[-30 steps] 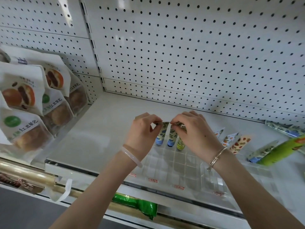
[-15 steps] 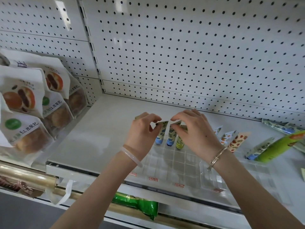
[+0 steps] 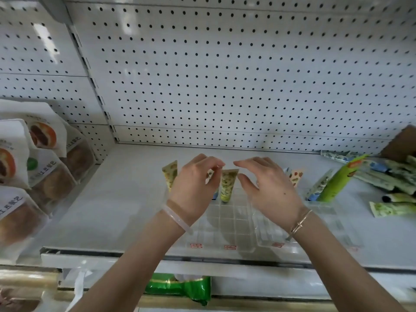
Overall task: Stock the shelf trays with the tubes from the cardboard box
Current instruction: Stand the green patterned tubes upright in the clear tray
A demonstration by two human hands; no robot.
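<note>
Across the far side I see a white pegboard wall (image 3: 225, 75) rising behind the shelf (image 3: 126, 199). Bagged buns (image 3: 45, 176) crowd the left. Clear gridded trays (image 3: 231, 226) sit at the near edge. Far right, loose tubes (image 3: 396, 176) lie heaped beside a cardboard box (image 3: 400, 145), well apart from both hands. The left hand (image 3: 193, 188) blocks most of a blue-capped tube (image 3: 215, 195), thumb and forefinger pinching its top. The right hand (image 3: 270, 190) hovers, fingers spread, just beside a yellow-green tube (image 3: 227, 185) standing cap-down in the tray's far row.
</note>
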